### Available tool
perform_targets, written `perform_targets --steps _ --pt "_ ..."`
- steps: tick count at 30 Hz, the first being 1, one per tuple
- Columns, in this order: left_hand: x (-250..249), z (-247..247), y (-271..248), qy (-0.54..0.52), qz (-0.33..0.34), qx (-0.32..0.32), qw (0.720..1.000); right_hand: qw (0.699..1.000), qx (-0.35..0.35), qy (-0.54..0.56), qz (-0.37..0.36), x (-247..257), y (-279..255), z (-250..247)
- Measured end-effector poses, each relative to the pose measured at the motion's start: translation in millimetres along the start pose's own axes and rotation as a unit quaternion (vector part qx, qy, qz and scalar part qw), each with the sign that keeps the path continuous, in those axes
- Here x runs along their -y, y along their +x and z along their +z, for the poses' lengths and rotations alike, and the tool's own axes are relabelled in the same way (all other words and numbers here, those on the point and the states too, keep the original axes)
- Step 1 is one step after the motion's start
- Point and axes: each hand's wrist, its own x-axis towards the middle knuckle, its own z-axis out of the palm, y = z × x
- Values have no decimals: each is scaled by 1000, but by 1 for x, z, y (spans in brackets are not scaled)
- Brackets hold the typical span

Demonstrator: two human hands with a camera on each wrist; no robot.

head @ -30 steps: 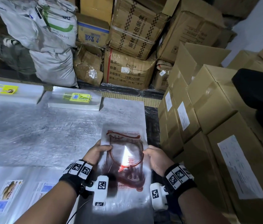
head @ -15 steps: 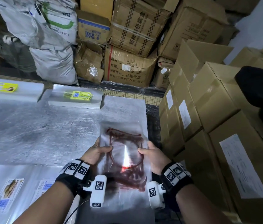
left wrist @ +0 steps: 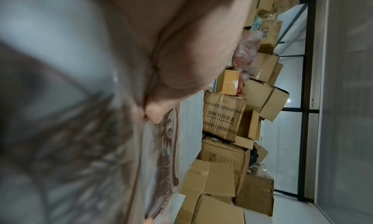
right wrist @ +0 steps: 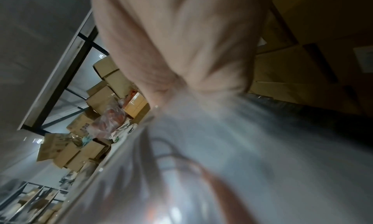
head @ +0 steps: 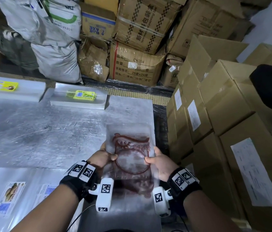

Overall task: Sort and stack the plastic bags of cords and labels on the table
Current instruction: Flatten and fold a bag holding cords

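A clear plastic bag with dark red print point(head: 132, 158) is held flat over the near right part of the table point(head: 48, 131). My left hand point(head: 102, 157) grips its left edge, thumb on top. My right hand point(head: 157, 162) grips its right edge, thumb on the printed face. The left wrist view shows my thumb pinching the bag point(left wrist: 165, 147) from close by. In the right wrist view the bag point(right wrist: 222, 155) is a blur under the palm. Two stacks of clear bags, each with a yellow label on top, lie at the table's far side: one in the middle point(head: 79, 98), one at the left point(head: 11, 89).
Flat clear bags with printed labels point(head: 10, 196) lie on the near left of the table. Cardboard boxes point(head: 215, 114) stand close along the table's right side. More boxes point(head: 135, 64) and grey sacks point(head: 55, 47) pile up behind the far edge.
Both hands have lifted the bag and tipped its top edge away; the bright glare on its middle has gone. The grip on both edges is the same.
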Motion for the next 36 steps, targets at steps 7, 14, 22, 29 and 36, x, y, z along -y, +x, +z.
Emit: perform_targets --steps 7,14,22,29,36 --pt "5 -11 -25 -18 -63 104 992 999 -23 -24 -30 -10 -3 -2" --pt "23 -20 -16 77 29 36 996 997 -28 -73 -16 -6 -3 -6" --pt "22 -17 -24 43 10 37 998 993 16 -47 104 7 -22 -15" --pt "18 -13 -32 28 2 23 999 994 35 -78 70 5 -33 -14" --pt "19 -7 -41 70 6 7 998 994 -16 -104 15 0 -45 -5"
